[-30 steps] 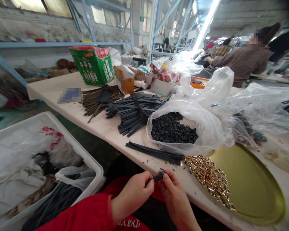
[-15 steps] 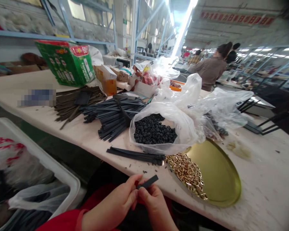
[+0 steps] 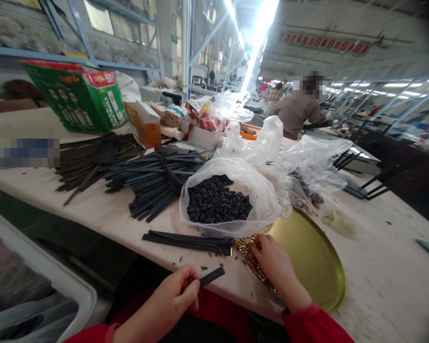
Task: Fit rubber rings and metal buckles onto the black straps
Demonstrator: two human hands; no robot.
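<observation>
The black strap (image 3: 212, 276) is pinched between thumb and fingers of the left hand (image 3: 180, 291), its end jutting past them. The right hand (image 3: 274, 262) has its fingers among gold buckles (image 3: 257, 269) on a tray (image 3: 309, 252); whether they grip one, I cannot tell. Beyond, a strap bundle (image 3: 186, 242) lies on the tabletop (image 3: 373, 267).

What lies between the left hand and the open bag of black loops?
In the head view, a bundle of black strips lies on the table between the left hand and the bag, with a few dark scraps nearer the hand.
</observation>
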